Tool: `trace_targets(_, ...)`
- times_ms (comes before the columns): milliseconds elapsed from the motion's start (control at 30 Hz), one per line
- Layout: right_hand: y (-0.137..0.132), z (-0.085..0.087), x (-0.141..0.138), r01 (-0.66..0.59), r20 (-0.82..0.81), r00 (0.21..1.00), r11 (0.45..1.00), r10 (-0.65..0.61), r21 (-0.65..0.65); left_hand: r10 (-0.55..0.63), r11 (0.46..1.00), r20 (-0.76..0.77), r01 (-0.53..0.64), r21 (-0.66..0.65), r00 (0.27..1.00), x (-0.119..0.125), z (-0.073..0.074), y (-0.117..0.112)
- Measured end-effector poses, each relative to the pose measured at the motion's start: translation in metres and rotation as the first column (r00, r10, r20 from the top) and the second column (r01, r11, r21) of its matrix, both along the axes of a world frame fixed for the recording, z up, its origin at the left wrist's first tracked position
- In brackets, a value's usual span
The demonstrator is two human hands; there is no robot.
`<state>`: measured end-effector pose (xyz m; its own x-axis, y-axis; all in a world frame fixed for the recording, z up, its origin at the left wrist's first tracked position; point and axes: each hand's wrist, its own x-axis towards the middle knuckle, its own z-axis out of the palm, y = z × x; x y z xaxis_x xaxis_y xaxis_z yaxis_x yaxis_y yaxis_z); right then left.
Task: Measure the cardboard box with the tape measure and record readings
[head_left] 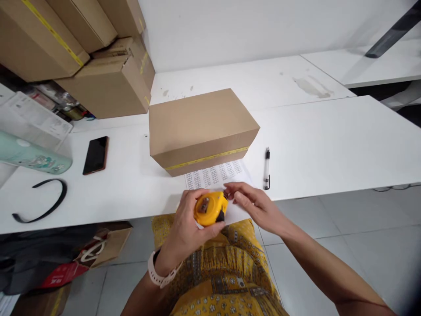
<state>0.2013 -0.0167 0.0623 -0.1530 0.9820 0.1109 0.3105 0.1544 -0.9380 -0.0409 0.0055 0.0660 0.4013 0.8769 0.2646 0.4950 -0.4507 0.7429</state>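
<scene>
Tape measure [206, 211] at six o'clock, clasped in the left hand [186, 224]; the right hand [258, 205] curls beside it, pinch unclear. A loosened clasp could drop it. Beyond, at twelve, the box [202, 123] could slide if bumped.

At the left end of the surface [322, 149], I had a curved black band [63, 195] lying near the front edge and a dark-screened phone [95, 155] farther back. A mint-green bottle [39, 157] lay or stood, I could not tell which, beside printed papers [37, 116]. Brown cartons [101, 90] were piled toward the back left corner. Below the front edge, at the left, I saw dark cloth [39, 250] and a red bag [62, 275].
</scene>
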Motion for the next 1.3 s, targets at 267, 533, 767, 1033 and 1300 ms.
trace_targets(267,0.005,0.020,-0.013,-0.088,-0.148,0.987,0.989,0.070,-0.122,-0.087,0.994,-0.021,0.085,-0.075,0.996,-0.004,0.025,-0.003)
trace_targets(533,0.065,0.085,0.024,0.132,-0.309,0.946,0.986,-0.095,0.103,0.136,0.990,0.078,-0.138,0.024,0.988,-0.060,0.084,0.055)
trace_targets(767,0.180,0.100,0.082,0.230,-0.367,0.908,0.973,-0.203,0.031,0.340,0.938,0.044,-0.335,-0.082,0.940,-0.109,0.147,0.158)
trace_targets(1033,0.227,0.063,0.100,0.264,-0.253,0.916,0.943,-0.310,-0.202,0.280,0.902,-0.050,-0.281,-0.328,0.959,-0.142,0.132,0.205)
trace_targets(1300,0.226,0.081,0.086,0.169,0.136,0.979,0.979,-0.153,-0.114,0.180,0.901,-0.071,-0.194,-0.387,0.981,-0.128,0.134,0.211)
